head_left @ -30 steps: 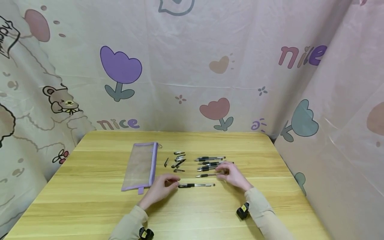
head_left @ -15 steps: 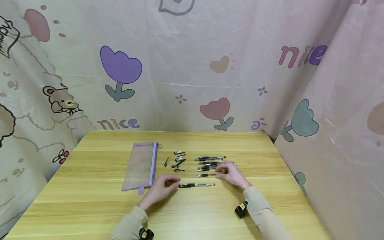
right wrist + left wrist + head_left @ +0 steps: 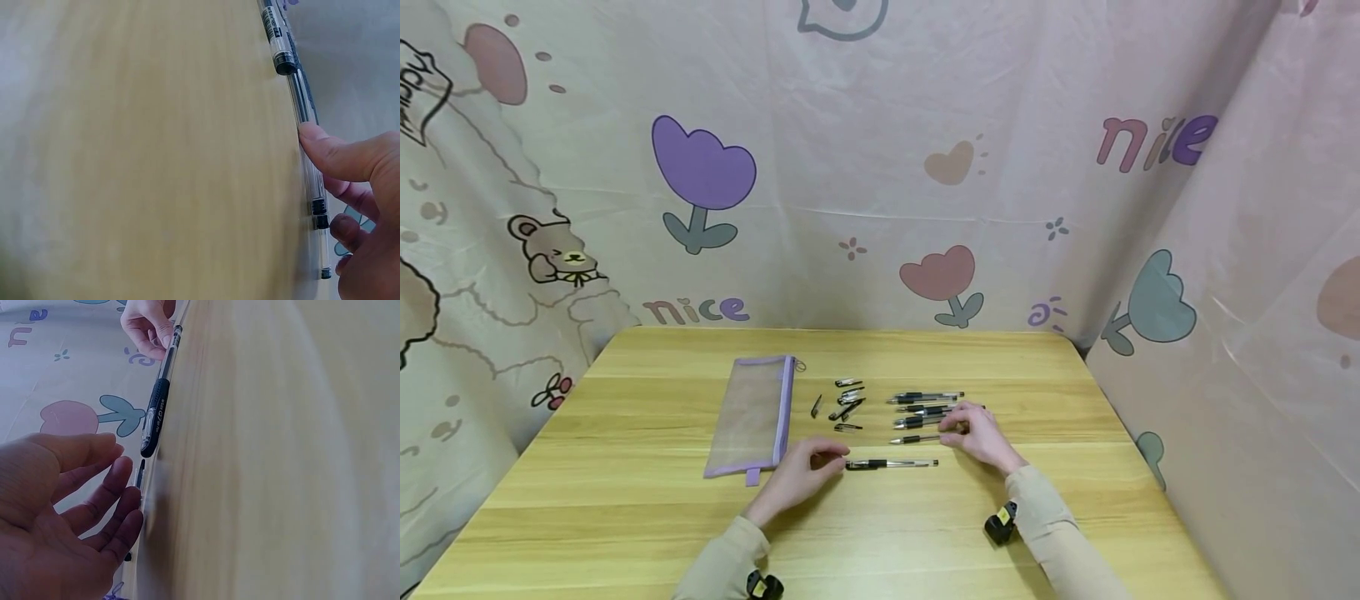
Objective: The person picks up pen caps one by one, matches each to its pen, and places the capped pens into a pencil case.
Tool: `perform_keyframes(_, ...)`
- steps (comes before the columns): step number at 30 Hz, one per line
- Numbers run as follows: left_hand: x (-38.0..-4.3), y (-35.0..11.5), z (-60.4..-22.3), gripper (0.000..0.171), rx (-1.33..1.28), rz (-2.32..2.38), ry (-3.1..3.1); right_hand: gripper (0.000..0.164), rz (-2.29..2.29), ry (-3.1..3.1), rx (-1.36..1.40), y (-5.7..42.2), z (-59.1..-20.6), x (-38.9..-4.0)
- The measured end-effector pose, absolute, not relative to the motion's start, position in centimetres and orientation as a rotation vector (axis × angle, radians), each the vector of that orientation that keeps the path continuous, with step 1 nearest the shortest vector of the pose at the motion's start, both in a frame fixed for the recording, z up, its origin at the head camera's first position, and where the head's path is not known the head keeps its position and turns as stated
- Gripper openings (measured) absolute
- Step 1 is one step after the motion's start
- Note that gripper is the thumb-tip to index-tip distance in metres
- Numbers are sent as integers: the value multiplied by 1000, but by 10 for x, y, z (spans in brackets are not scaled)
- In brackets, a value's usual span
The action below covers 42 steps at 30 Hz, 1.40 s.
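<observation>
Head: on the table (image 3: 880, 542), the capped pen (image 3: 880, 463) lies alone; uncapped pens (image 3: 913, 422) at its 1 o'clock and caps (image 3: 851, 398) at 11 seem sorted apart, a pouch (image 3: 748, 417) lies at 10, and the right hand (image 3: 985, 437) hides some pen ends.

Left wrist: the left hand (image 3: 50, 540) curves loosely, fingers holding nothing, capped pen at 1 o'clock.

Right wrist: thumb seemingly against an uncapped pen; whether the fingers pinch it, I cannot tell.

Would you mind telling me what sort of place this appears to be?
Probably a curtained-off tabletop workspace, perhaps set up for recording: printed fabric hangs behind and beside a wood-grain table, and small black cameras are worn at both wrists.
</observation>
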<state>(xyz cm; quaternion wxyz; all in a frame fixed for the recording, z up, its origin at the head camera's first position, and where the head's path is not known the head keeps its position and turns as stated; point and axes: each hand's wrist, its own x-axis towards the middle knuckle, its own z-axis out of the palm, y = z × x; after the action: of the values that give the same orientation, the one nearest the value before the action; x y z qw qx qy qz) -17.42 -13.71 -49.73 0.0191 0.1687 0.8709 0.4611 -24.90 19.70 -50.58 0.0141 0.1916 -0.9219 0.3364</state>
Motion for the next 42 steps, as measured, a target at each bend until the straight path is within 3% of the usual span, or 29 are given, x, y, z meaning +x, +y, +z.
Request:
perform_keyframes(21,-174,-140,-501,21,569,1482,2727,8,1060,-2839,618,196,-507,-248)
perform_keyframes(30,-182,-136,-500,23,381,1620,2723,8,1173,-2789,676,202,-507,-245)
perform_keyframes(42,-201,-129,-494,28,242,1435,2842,11,1284,-2799,627,206,-505,-235)
